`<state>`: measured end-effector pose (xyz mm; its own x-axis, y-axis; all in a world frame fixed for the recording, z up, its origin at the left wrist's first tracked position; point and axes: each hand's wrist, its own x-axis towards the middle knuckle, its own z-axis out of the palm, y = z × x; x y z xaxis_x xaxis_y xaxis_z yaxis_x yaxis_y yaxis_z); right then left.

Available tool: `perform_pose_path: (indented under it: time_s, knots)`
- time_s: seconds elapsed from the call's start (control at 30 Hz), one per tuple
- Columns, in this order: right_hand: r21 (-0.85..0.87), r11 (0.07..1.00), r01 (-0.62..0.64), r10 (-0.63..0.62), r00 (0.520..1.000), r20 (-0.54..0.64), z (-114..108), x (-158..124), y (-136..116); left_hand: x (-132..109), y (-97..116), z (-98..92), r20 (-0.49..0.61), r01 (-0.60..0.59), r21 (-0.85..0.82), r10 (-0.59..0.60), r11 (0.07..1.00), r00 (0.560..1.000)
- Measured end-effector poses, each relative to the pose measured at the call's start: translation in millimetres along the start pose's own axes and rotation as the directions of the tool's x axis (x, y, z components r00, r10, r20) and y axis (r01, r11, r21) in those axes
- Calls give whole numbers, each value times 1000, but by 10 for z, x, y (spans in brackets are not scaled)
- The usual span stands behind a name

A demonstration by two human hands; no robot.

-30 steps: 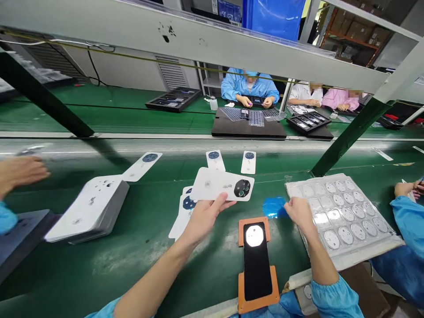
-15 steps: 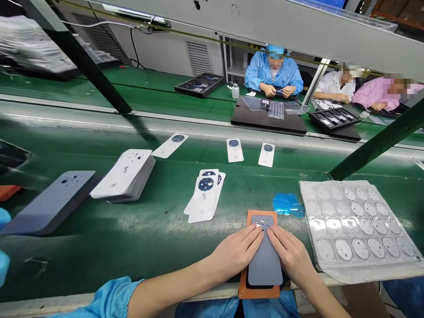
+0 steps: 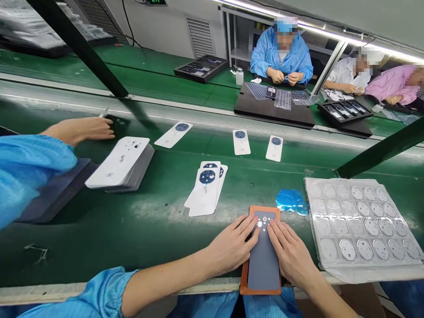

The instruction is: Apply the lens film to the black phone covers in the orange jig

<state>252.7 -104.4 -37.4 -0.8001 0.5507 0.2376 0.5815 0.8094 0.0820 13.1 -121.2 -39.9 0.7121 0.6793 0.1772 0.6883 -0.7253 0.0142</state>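
Observation:
A grey phone back panel [image 3: 264, 267] with camera holes at its far end lies in an orange frame [image 3: 260, 291] at the bench's front edge. My left hand [image 3: 233, 243] rests on the panel's left side, its fingers stretched out toward the holes. From the right, my right hand [image 3: 291, 249] lies flat along the opposite side, fingertips just beside the holes. Small white spots show through those holes. Crumpled blue film [image 3: 291, 202] sits behind the frame. To the right is a clear plastic tray [image 3: 327, 205] with round discs in several of its pockets.
A co-worker's hand [image 3: 82, 128] reaches in from the left, holding a dark panel [image 3: 117, 123], past stacked white panels [image 3: 115, 165] and dark panels [image 3: 62, 194]. White cards [image 3: 205, 194] lie mid-bench. Slanted green posts [image 3: 380, 145] flank the bench. Co-workers [image 3: 281, 55] sit opposite.
The grey panel now sits lower and squarer inside the orange frame, under my hands. A co-worker's blue-sleeved arm has come in over the stacks at left. The camera view has shifted slightly.

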Motion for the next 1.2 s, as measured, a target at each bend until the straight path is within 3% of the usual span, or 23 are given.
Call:
perform_pose_path:
  time_s: [0.13,0.27,0.37,0.43,0.73,0.83,0.93,1.0,1.03,1.13,1.2]
  knots:
    - [-40,999,37,-35,999,37,-40,43,0,2,-9,-29,8,-42,11,42,999,999]
    - [-35,997,69,-69,998,15,-8,-23,-11,-40,35,56,-94,-68,22,70,997,993]
    - [-20,998,61,-61,998,-10,1,-123,-56,-86,92,122,-141,-46,18,48,999,989]
    - [-7,999,40,-40,999,-5,-17,-166,-87,-96,112,118,-110,-21,-7,21,1000,994]
    - [59,998,-7,2,996,84,-43,-101,-90,-48,11,-174,77,82,-291,-62,953,995]
    - [72,997,15,-17,1000,26,-51,-126,-72,-104,-99,-210,89,90,-402,-59,911,994]
    - [193,981,18,5,993,-115,-92,-157,-5,-65,-272,-258,71,109,-592,-83,798,994]
    - [420,906,-45,143,968,-204,-121,-150,57,59,-349,-338,27,160,-710,-201,686,979]
    - [565,820,-89,259,938,-229,-128,-134,87,146,-360,-395,3,179,-762,-273,622,962]
    - [902,419,-101,618,760,-202,-103,-38,165,444,-278,-604,-83,122,-883,-407,453,910]
    - [972,233,-17,724,670,-162,-57,36,212,608,-164,-725,-188,30,-900,-448,435,874]
